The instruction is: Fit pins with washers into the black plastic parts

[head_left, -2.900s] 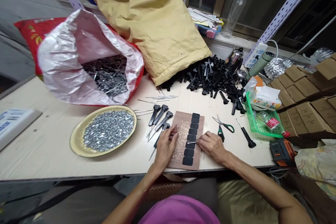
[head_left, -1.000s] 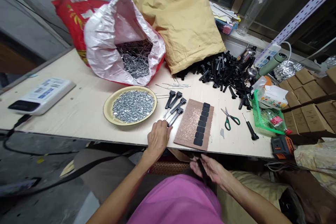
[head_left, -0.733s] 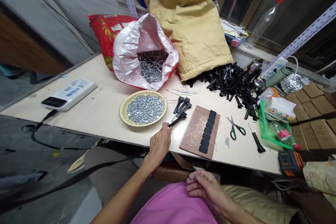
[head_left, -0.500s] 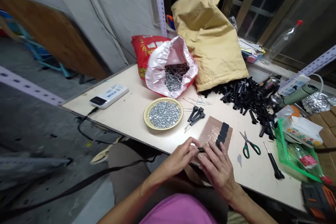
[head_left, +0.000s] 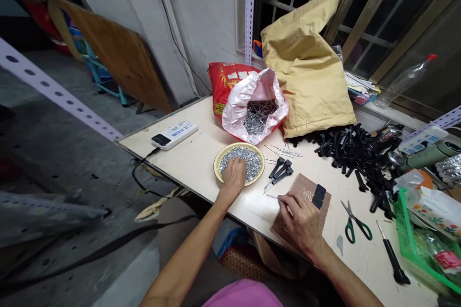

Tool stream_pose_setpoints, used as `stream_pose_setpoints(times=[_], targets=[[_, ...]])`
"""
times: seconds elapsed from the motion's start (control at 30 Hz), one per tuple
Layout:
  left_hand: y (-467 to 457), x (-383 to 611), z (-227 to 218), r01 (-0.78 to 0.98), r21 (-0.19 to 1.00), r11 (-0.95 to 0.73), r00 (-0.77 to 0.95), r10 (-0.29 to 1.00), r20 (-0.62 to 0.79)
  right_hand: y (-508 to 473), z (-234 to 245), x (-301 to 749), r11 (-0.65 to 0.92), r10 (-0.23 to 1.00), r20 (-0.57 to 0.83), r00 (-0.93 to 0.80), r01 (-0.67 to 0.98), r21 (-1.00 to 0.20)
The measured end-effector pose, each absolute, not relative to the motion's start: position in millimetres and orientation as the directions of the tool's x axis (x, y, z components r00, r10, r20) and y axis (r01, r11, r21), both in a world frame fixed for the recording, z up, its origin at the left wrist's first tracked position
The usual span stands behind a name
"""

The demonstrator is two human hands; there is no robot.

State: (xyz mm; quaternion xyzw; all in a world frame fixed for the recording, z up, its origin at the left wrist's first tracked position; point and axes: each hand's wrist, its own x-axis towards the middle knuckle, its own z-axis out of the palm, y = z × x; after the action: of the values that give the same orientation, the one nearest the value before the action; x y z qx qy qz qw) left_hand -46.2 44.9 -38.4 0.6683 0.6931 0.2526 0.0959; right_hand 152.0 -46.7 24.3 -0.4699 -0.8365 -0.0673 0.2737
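My left hand (head_left: 235,175) reaches into a yellow-rimmed plate (head_left: 217,175) heaped with small silvery metal pieces (head_left: 248,160). Its fingers point down, bunched together, and the tips are hidden among the pieces. My right hand (head_left: 300,218) is closed over a brown board (head_left: 300,182), with a thin metal rod (head_left: 272,196) sticking out to the left from its fingertips. Whatever lies inside the palm is hidden. Flat black pieces (head_left: 319,195) lie on the board beside this hand. Between plate and board are several black-handled tools with metal shafts (head_left: 283,171).
Behind the plate stands an open red bag (head_left: 230,84) of nails, beside a large brown paper sack (head_left: 309,81). Many black plastic parts (head_left: 345,146) are piled at the right. Scissors (head_left: 355,223), a black-handled pick (head_left: 392,254) and a green basket (head_left: 405,230) lie nearer. A white device (head_left: 175,134) sits left.
My hands have moved apart from a dark piece they held together. The left has gone up and left into the plate; the right stays near the board. The view has shifted.
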Motion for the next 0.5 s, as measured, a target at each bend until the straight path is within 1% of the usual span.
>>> stream_pose_setpoints(times=[0.07, 0.13, 0.27, 0.4, 0.5], targets=[[47, -45, -39, 0.918, 0.397, 0.0, -0.061, 0.988, 0.14, -46, 23, 151, 0.551, 0.762, 0.507, -0.404, 0.815, -0.178], [47, -45, -38, 0.936, 0.353, 0.005, -0.044, 0.994, 0.102, -44, 21, 150, 0.541, 0.775, 0.496, -0.392, 0.817, -0.199], [47, -47, -34, 0.939, 0.343, 0.002, -0.03, 0.997, 0.075, -37, 19, 145, 0.511, 0.796, 0.501, -0.34, 0.82, -0.256], [47, -51, -33, 0.929, 0.368, 0.027, -0.049, 0.997, 0.052, -28, 17, 137, 0.502, 0.816, 0.502, -0.286, 0.781, -0.372], [46, -53, -34, 0.93, 0.367, 0.017, -0.042, 0.997, 0.061, -23, 14, 132, 0.469, 0.844, 0.484, -0.23, 0.753, -0.461]])
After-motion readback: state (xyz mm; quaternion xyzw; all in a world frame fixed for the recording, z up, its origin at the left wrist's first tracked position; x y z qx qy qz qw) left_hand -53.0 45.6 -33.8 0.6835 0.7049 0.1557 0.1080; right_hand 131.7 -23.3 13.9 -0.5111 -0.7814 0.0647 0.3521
